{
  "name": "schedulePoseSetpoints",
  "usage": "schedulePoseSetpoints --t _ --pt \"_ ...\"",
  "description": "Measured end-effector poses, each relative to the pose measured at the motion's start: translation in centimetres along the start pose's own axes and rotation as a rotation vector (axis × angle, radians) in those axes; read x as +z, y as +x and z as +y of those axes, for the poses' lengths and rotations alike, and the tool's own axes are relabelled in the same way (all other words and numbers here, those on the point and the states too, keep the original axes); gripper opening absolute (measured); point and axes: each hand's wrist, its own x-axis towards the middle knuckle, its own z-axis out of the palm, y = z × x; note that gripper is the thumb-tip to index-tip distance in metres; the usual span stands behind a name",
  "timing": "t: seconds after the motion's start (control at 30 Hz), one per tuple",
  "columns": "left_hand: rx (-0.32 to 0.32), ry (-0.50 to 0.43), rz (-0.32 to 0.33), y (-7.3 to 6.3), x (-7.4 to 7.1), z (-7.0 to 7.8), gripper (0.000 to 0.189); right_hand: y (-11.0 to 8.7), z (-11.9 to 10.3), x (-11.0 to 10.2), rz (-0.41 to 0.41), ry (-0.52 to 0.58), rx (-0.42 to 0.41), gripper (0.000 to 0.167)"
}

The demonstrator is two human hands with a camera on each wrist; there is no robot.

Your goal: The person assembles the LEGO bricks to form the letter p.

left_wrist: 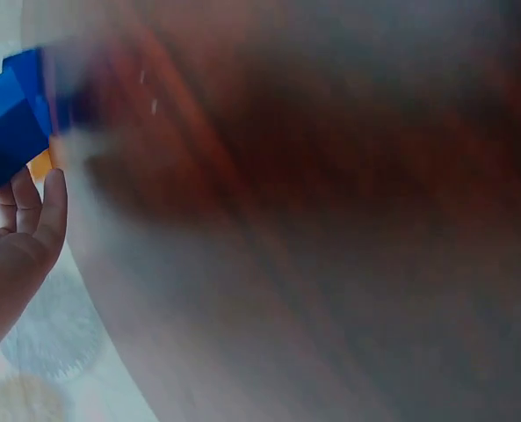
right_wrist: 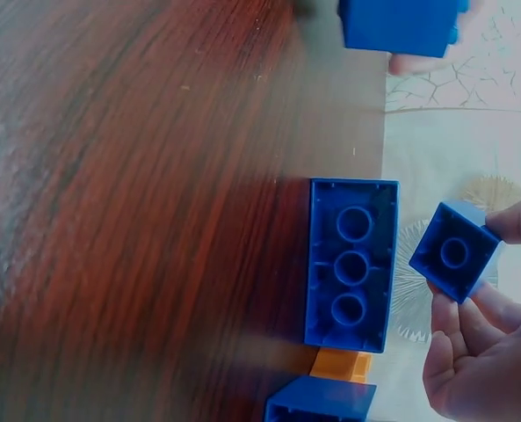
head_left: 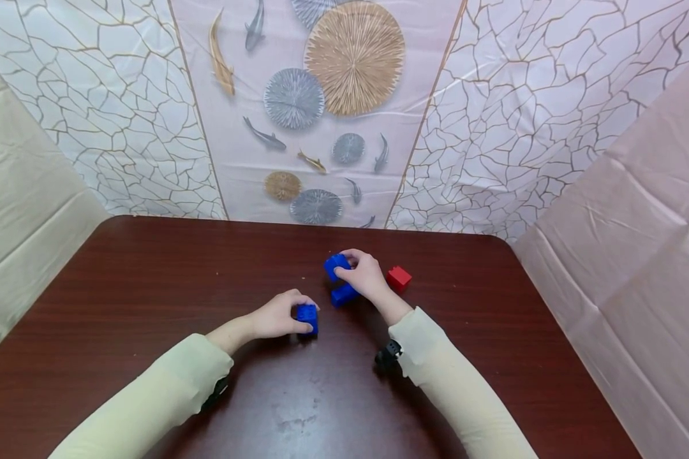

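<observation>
My left hand [head_left: 277,315] pinches a blue building brick [head_left: 307,317] between thumb and fingers, low over the table. In the left wrist view, a blue brick [left_wrist: 12,127] shows at the left edge by the hand [left_wrist: 18,233]. Farther right and forward, my right hand [head_left: 364,275] grips a small square blue brick [right_wrist: 454,252] by its sides, its hollow underside facing the right wrist camera. Just below that hand lies a longer blue brick [head_left: 344,294], tipped on its side so that its row of tubes shows in the right wrist view.
A red brick [head_left: 399,278] sits right of my right hand. In the right wrist view, an orange piece [right_wrist: 341,364] and another blue brick [right_wrist: 322,400] show beside the long one. The dark wooden table [head_left: 166,274] ends at a patterned cloth backdrop [head_left: 316,159].
</observation>
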Motion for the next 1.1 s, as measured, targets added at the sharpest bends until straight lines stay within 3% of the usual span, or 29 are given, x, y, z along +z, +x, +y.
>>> schedulePoseSetpoints --t 0.43,0.73,1.1 --pt "0.027 0.056 -0.042 -0.1 2.0 0.6 0.038 -0.9 -0.1 -0.6 0.002 0.019 -0.032 0.041" --pt "0.063 0.097 -0.02 -0.2 2.4 0.5 0.039 -1.5 -0.2 -1.4 0.005 0.044 -0.041 0.041" --pt "0.097 0.071 -0.008 -0.9 2.2 0.2 0.04 -2.4 -0.2 -2.1 -0.003 0.093 -0.095 0.041"
